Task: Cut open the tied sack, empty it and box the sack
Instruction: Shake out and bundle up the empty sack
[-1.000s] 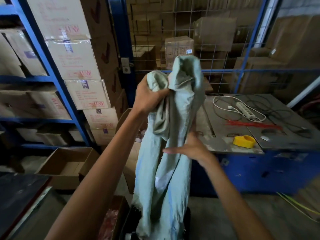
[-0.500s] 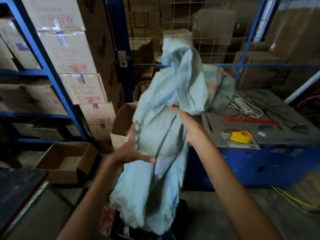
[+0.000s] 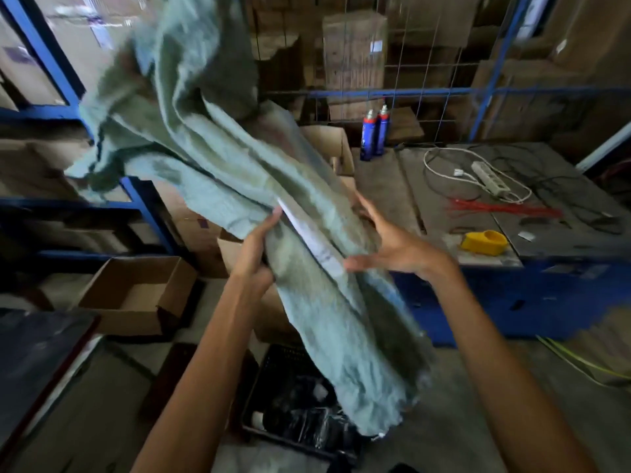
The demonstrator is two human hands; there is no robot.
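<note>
Warehouse shelving (image 3: 41, 52), both hands (image 3: 254, 247) gripping sack (image 3: 211, 158)

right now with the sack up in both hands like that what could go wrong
1. The sack is loose and mid-swing; its upper end flaps near the spray cans on the bench, so it could knock them over.
2. The left hand pinches only an edge and the right hand lies open against the cloth, so the sack may slip.
3. Its lower end hangs over the black crate and could snag there.

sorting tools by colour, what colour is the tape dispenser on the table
Yellow; the tape dispenser shows best in the head view.
</note>
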